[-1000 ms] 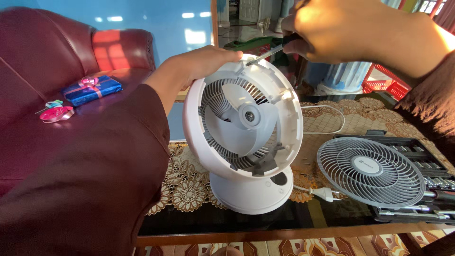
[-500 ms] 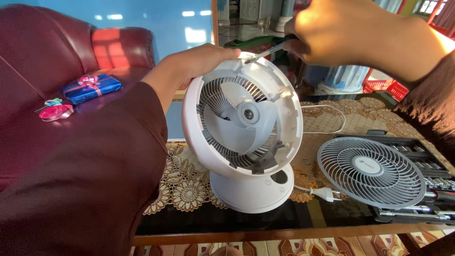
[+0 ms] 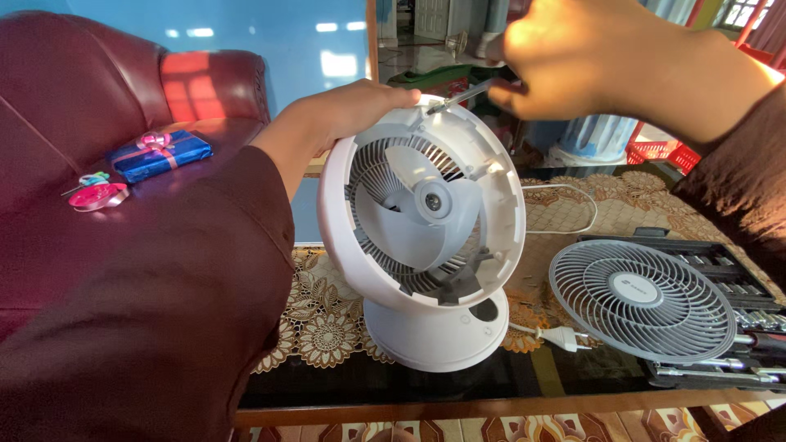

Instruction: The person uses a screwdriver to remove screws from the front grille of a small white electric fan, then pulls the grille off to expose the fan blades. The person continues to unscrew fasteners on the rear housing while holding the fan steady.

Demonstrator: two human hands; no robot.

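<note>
Centrally, a white desk fan [image 3: 426, 237] stands upright on a glass-topped table [image 3: 360, 389], its front grille off and its blades showing. The left hand [image 3: 352, 110] curls over the fan's top rear rim, fingers wrapped on the housing. The right hand [image 3: 589, 57] hovers above and to the right of the fan, fingers pinched tight around a slim screwdriver [image 3: 460, 96] whose tip touches the fan's upper rim. Right of the fan, the removed grey grille [image 3: 643, 299] lies flat on an open tool case [image 3: 737, 278]. A white plug [image 3: 565, 337] lies near the fan's base. Left of the fan, a blue gift box [image 3: 160, 154] rests on a dark red sofa [image 3: 74, 164].
</note>
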